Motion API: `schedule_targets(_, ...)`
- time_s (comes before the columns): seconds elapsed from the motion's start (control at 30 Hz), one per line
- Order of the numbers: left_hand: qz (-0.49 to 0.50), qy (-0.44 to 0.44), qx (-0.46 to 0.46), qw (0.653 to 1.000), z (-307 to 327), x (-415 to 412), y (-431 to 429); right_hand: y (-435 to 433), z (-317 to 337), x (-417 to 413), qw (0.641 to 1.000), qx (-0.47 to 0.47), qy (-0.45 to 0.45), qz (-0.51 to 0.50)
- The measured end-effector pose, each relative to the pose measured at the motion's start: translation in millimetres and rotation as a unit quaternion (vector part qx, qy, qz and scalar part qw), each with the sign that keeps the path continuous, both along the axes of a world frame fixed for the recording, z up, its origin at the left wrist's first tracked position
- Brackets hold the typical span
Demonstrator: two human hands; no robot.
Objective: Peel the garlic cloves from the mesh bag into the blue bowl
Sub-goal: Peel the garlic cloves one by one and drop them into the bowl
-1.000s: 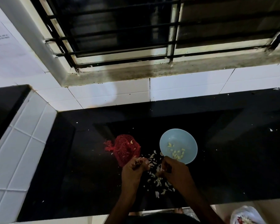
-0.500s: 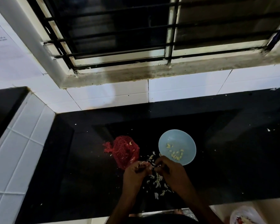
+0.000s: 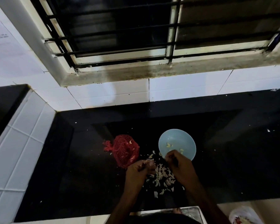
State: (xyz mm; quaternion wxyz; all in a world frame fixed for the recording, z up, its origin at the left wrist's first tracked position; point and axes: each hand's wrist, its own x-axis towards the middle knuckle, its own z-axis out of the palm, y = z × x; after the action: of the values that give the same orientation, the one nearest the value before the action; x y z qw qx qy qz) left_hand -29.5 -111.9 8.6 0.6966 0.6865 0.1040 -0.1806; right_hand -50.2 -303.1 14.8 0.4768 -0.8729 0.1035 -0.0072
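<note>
The right hand [image 3: 178, 165] is hovering over the near rim of the bowl [image 3: 176, 136], its fingers curled tight together and pointing down into it. Whether they are holding anything I cannot tell, as the fingertips are too dark and small.

The left hand [image 3: 137, 172] is sitting just left of it, low over the counter [image 3: 71, 159], with fingers curled in and pinching a pale piece [image 3: 149, 162] at the tips. Whether that piece is a clove or a skin is unclear. The two hands are apart, with a gap between them.

Below and between the hands, a heap of pale skins [image 3: 162, 175] is lying scattered on the counter.

The bowl is standing upright just beyond the skins, with a few yellowish cloves [image 3: 168, 145] lying in its bottom. The red mesh bag [image 3: 123, 149] is slumping on the counter just left of the bowl and just beyond the left hand, with pale bits showing through the net.

White tiles [image 3: 103, 94] are running behind the counter under a barred window [image 3: 120, 29]. A plastic bag [image 3: 244, 215] is showing at the lower right corner, off the counter.
</note>
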Motion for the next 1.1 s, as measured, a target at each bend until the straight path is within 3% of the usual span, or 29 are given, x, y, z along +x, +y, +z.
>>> schedule_targets(0.2, -0.009, -0.031, 0.121, 0.992, -5, 3, 3, -54, 2, 28, 0.995, -0.068, 0.044, -0.063)
schedule_targets(0.33, -0.037, -0.048, 0.175, 0.983, -11, 5, 4, -63, -2, 36, 0.991, -0.111, 0.060, -0.037)
schedule_targets(0.53, -0.127, -0.119, 0.294, 0.940, -25, 8, 19, -46, 6, 35, 0.991, -0.124, 0.042, 0.023)
schedule_targets(0.77, -0.065, -0.083, 0.296, 0.949, -18, 20, 41, 38, 8, 86, 0.969, -0.171, 0.007, 0.177)
schedule_targets(0.93, -0.084, -0.080, 0.322, 0.940, -19, 22, 58, 87, -11, 145, 0.952, -0.219, -0.005, 0.215)
schedule_targets(1.1, -0.077, -0.044, 0.293, 0.952, -31, 4, 65, 100, -36, 174, 0.921, -0.281, 0.006, 0.272)
